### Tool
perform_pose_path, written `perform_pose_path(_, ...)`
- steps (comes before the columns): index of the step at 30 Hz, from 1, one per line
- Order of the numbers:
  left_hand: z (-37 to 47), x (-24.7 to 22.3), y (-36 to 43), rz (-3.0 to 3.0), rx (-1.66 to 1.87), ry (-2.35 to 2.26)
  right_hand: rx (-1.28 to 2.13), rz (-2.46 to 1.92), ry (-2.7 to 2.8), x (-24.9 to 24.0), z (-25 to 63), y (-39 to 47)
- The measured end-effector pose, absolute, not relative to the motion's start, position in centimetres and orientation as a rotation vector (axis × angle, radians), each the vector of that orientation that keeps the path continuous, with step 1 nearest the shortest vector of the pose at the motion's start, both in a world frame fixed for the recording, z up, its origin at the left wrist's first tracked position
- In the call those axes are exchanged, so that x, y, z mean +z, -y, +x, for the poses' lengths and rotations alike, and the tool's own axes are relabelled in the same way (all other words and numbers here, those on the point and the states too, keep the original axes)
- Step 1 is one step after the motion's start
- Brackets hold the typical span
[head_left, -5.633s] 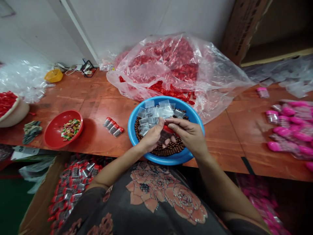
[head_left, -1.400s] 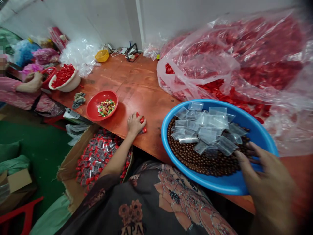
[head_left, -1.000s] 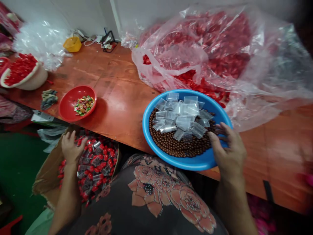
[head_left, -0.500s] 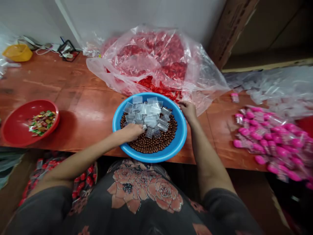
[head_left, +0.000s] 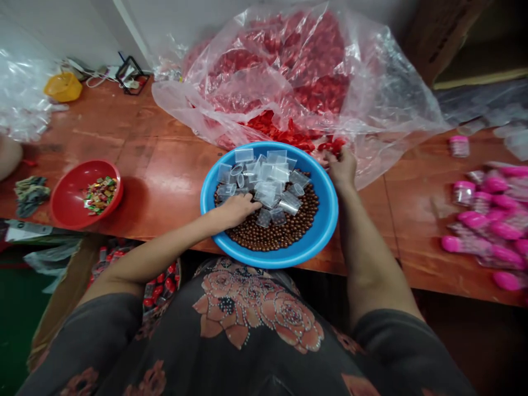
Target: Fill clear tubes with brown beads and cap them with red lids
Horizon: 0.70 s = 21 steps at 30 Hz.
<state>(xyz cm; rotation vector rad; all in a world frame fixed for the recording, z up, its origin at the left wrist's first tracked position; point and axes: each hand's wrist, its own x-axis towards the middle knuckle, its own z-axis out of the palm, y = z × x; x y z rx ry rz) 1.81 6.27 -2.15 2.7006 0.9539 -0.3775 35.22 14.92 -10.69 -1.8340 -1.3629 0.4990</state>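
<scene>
A blue basin [head_left: 319,242] at the table's front edge holds many small brown balls [head_left: 274,239] with a heap of clear plastic cups [head_left: 270,173] on top. Inside it, at the heap's near left side, my left hand [head_left: 238,210] is closed, its fingertips at a clear cup that they largely hide. Past the basin's right rim, my right hand [head_left: 343,168] reaches to loose red plastic pieces [head_left: 284,131] spilling from a large clear bag [head_left: 391,93]. Its thumb and fingers are bent round a red piece [head_left: 337,145].
On the left stand a red bowl [head_left: 61,201] of wrapped candies [head_left: 101,193], a crumpled cloth [head_left: 31,193] and a yellow basket [head_left: 62,87]. Pink-capped containers [head_left: 495,214] pile up on the right. Red-capped containers [head_left: 165,286] sit below the table edge.
My right hand has reached farther forward, from the basin's rim to the red pieces. My left hand stays among the cups, slightly farther in. The view has shifted left.
</scene>
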Motion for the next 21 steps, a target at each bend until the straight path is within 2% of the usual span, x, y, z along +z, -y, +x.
perform_pose_path(4,1.8,-1.8,-6.8,2.683,-0.481,-0.835,0.618,-1.681,0.931,-9.3,35.6,-12.9)
perform_pose_path(9,3.4,-1.5,-6.2,2.850,-0.347,-0.562,0.639,-1.377,0.746,-6.4,34.8,-7.0)
perform_pose_path(12,4.5,-1.5,-6.1,2.817,-0.412,-0.400,0.638,-1.203,0.693,-4.8,33.4,-3.1)
perform_pose_path(17,5.5,-0.7,-5.5,2.529,-0.545,-0.665,0.669,-1.209,0.655,-3.3,31.0,2.1)
perform_pose_path(21,6.0,-0.7,-3.8,2.520,-0.546,-0.817,0.668,-1.232,0.614,-3.4,29.7,4.6)
